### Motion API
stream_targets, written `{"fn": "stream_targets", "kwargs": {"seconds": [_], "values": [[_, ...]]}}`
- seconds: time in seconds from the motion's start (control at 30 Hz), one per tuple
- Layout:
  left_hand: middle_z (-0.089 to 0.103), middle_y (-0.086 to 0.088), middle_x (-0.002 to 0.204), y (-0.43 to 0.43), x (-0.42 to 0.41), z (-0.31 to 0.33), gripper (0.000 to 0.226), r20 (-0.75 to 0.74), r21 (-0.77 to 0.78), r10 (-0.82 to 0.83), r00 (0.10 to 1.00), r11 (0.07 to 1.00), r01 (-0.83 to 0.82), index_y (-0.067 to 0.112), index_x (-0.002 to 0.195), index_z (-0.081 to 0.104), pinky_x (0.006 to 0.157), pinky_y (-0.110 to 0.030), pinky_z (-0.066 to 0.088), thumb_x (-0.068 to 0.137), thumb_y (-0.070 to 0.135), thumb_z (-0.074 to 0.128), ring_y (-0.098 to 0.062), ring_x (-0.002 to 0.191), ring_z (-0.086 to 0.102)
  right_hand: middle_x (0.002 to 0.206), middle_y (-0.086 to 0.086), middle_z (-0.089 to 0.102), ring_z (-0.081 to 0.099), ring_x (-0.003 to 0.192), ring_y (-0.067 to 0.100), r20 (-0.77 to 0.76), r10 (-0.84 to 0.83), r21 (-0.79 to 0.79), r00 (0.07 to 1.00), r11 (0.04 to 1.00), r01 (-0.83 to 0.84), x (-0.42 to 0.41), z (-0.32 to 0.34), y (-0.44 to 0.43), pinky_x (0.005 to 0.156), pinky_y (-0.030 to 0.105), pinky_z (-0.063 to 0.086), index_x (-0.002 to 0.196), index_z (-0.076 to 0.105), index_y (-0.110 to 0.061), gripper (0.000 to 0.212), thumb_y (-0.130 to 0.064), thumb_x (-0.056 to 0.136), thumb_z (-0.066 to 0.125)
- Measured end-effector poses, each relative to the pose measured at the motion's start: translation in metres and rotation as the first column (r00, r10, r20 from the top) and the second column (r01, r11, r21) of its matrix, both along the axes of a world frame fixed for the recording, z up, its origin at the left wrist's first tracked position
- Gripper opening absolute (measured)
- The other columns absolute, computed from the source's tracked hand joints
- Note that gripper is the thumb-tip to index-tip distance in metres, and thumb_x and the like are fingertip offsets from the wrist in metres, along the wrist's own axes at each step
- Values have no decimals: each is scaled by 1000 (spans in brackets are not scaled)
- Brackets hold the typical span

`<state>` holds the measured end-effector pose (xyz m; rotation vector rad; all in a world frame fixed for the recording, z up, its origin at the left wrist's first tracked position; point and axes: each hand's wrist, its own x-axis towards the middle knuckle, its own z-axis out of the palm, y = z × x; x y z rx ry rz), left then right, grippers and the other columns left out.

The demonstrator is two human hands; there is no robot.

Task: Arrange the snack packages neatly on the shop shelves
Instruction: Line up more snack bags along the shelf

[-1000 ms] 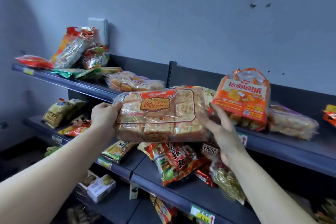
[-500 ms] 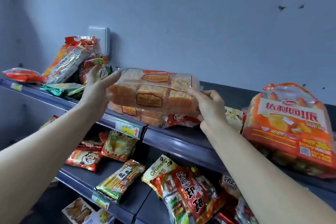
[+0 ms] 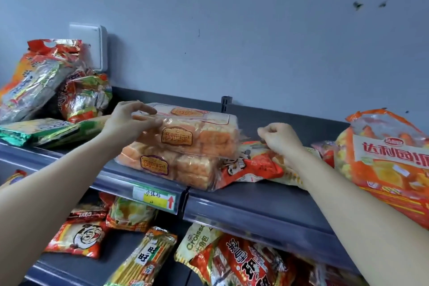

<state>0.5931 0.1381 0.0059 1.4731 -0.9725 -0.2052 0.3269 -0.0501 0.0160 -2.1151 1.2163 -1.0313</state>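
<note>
Two clear-wrapped packs of orange cakes lie stacked on the top shelf [image 3: 255,202]. My left hand [image 3: 130,121] holds the left end of the upper cake pack [image 3: 192,134], thumb on top and fingers on its front face. The lower cake pack [image 3: 167,167] lies flat beneath it. My right hand [image 3: 278,139] hovers just right of the upper pack with its fingers curled, above a red snack packet [image 3: 253,167]. I cannot tell if it pinches the wrapper's end flap.
A large orange bag [image 3: 390,160] stands at the right of the top shelf. Foil bags [image 3: 34,81] lean on the wall at the left, beside a white wall box [image 3: 89,44], with green packs [image 3: 41,130] lying flat. The lower shelf holds several mixed packets [image 3: 148,255].
The upper cake pack has come down onto the lower one. My right hand has drawn back off its right end and curled. My left hand now reaches over its left end.
</note>
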Motion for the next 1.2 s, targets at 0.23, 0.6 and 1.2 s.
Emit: {"fn": "stream_targets", "kwargs": {"seconds": [0.23,0.6,1.2], "values": [[45,0,131,-9,19,-11,20,152,-35,106,983,994,-102,30,85,70,76,-33,54,71,38,82,-21,114,55,105,7,61,60,104,33,-623,-297,-180,724,955,237,13,-5,-2,75,32,47,98,59,-16,50,-63,79,57],[42,-1,140,-5,2,-15,28,342,29,299,891,944,-328,38,106,66,109,-51,17,83,54,64,-23,137,23,88,6,58,61,83,28,-634,-286,-89,719,950,300,16,0,15,66,29,45,75,52,-11,31,-38,83,66],[19,-8,157,2,-36,-9,46,519,119,259,814,922,-368,32,131,55,115,-54,1,89,52,53,-22,146,-1,109,8,61,51,106,25,-131,-532,-634,837,694,342,-35,3,76,81,37,46,108,60,-5,25,-23,98,46]]}}
